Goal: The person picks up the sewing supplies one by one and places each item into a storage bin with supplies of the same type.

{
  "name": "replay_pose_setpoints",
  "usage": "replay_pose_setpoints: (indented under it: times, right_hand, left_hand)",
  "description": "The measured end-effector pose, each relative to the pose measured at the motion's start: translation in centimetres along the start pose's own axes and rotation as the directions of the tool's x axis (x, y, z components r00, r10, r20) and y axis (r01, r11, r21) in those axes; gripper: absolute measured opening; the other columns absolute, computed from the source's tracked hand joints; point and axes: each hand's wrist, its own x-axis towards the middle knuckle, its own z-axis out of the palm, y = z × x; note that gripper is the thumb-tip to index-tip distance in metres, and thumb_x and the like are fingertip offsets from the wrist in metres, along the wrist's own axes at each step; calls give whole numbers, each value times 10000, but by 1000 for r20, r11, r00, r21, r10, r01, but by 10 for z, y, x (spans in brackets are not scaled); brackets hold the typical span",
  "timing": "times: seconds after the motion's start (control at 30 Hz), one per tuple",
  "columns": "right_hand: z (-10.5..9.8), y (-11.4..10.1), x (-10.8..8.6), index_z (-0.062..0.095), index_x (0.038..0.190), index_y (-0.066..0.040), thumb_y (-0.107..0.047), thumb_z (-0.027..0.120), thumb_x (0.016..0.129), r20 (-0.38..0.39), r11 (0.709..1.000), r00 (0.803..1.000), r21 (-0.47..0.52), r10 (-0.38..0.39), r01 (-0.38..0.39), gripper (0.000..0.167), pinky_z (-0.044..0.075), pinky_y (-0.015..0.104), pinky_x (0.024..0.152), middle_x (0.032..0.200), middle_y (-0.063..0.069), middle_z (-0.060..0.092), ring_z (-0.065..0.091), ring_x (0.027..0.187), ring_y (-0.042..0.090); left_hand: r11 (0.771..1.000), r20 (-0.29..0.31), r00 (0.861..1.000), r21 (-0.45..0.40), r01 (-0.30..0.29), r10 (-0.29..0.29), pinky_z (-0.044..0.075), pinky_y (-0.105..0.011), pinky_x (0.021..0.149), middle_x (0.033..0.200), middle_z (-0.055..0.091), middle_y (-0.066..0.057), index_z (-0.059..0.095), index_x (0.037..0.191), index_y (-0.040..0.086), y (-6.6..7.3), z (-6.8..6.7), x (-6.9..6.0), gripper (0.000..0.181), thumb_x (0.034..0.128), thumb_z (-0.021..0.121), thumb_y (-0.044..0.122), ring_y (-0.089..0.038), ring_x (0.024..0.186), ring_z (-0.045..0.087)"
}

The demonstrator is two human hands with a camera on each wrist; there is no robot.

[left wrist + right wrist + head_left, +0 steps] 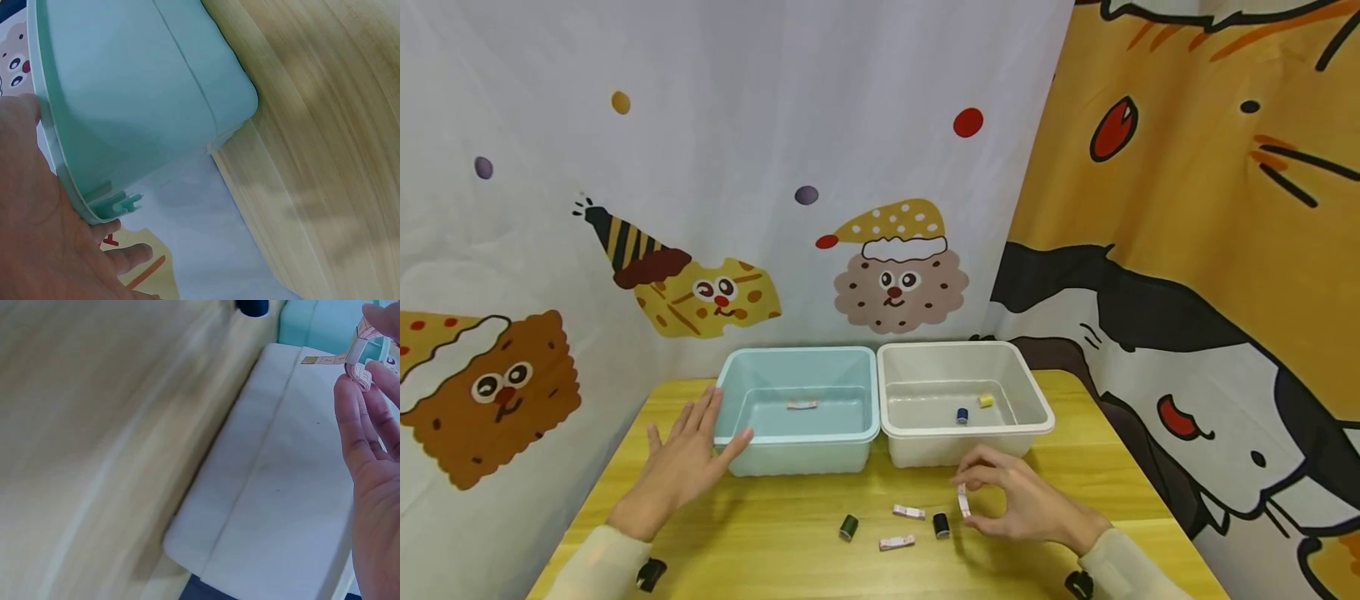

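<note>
Fingers [985, 475] of the right hand [1033, 506] pinch a pink tape [963, 502] over the tabletop [760, 537], closer to its right edge than left. The left hand [681, 468], fingers spread, touches the blue tub [805, 457] near the back left corner.

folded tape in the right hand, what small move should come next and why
I'd probably carry the folded tape leftward over the light-blue bin with the right hand. That bin holds a similar-looking pale strip, while the off-white bin holds a blue spool and a yellow spool, which suggests sorting by kind.
</note>
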Motion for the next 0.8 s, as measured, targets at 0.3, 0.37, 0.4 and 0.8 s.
replay_pose_setpoints:
  times: [0.3,0.37,0.4,0.8]
  right_hand:
    - [-15,-13,24,827,1384,-185,-138,1058,823,-39,986,994,-139,-103,97,608,658,199,991,1356,30,738,770,1096,82]
    - [-19,-14,31,830,1371,-199,-145,1062,820,-39,981,992,-163,-118,110,600,639,173,1011,1357,34,742,751,1129,95]
    - [-20,-14,34,829,1367,-207,-147,1060,826,-39,980,992,-166,-122,114,592,632,169,1018,1363,24,741,742,1147,105]
    - [-35,-15,76,815,1383,-188,-210,1030,902,16,977,993,-178,-119,120,527,675,282,1003,1400,-24,767,780,1199,113]
  left_hand:
    - [1000,1,1000,-6,1,-1,11,-1054,1208,1967,97,-237,78,1881,50,0,2,-1,1154,1133,416,861,-662,1752,168]
    - [1000,-1,1000,-6,-1,1,15,-1054,1209,1966,97,-240,82,1880,46,0,2,-2,1150,1136,419,855,-665,1751,168]
    - [1000,-2,1000,-4,-1,1,18,-1054,1210,1966,95,-240,83,1880,45,0,2,-2,1149,1136,417,855,-664,1752,168]
    - [1000,5,1000,20,-7,7,-10,-1050,1211,1963,119,-243,110,1878,43,1,-3,-2,1162,1126,423,871,-670,1747,171]
